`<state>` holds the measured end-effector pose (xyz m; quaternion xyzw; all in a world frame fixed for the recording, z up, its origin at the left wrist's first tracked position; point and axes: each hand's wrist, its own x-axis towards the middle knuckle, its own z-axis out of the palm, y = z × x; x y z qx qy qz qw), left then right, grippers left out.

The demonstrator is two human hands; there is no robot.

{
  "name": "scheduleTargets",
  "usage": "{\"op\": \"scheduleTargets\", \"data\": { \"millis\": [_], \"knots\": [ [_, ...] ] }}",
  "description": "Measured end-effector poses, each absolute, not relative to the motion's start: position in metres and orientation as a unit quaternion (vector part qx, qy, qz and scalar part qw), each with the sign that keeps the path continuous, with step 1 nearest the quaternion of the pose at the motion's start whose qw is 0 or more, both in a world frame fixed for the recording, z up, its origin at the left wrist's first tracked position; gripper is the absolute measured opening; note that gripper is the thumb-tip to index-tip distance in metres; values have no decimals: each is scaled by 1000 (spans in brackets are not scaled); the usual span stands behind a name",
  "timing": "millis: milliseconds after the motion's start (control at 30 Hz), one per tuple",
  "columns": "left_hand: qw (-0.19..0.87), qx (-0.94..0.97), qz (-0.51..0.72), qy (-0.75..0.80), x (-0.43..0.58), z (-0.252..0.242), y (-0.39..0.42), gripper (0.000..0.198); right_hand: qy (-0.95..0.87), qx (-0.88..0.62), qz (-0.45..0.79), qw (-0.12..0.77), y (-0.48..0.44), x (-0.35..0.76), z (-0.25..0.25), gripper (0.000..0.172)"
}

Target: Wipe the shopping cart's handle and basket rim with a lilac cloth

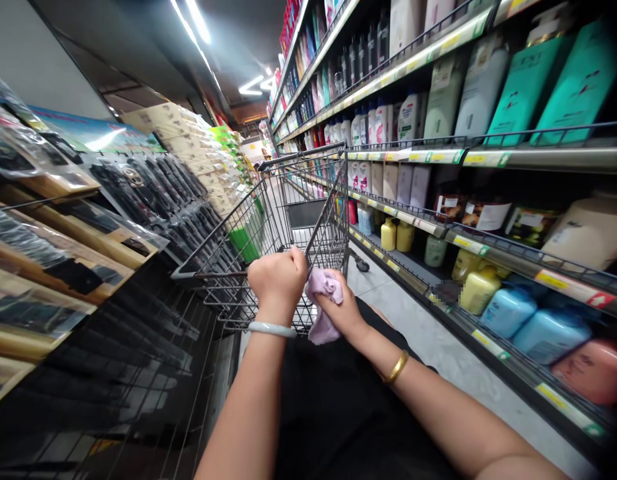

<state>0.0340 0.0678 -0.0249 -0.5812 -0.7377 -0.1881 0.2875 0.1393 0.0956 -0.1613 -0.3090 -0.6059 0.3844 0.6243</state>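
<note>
A wire shopping cart (298, 159) stands straight in front of me, seen at a slant. My left hand (277, 277), with a pale bangle at its wrist, is closed in a fist round the near part of the cart's frame. Close beside it, my right hand (344, 308) is closed on a crumpled light purple cloth (324, 333). The cloth lies against the cart's rail near its right side. A gold bracelet sits on my right wrist. The fingers of my right hand are partly hidden by the cloth.
On the right, shelves (423, 157) carry several rows of pump bottles and jars. Packaged goods hang on a rack (158, 200) to the left, with stacked cartons (183, 147) farther on. Grey tiled floor (388, 300) shows between cart and shelves; a cart wheel (362, 265) rests there.
</note>
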Motion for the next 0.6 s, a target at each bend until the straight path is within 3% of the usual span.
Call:
{"op": "scheduleTargets", "data": {
  "millis": [333,500,600],
  "knots": [
    [280,-591,-194,-732,46,-25,90,66,-630,-267,289,669,105,147,-137,45],
    [261,-605,-192,-727,55,-23,97,69,-559,-319,381,664,129,148,-157,42],
    [253,-610,-185,-728,57,-22,104,69,-534,-300,401,681,130,150,-145,43]
  ]
}}
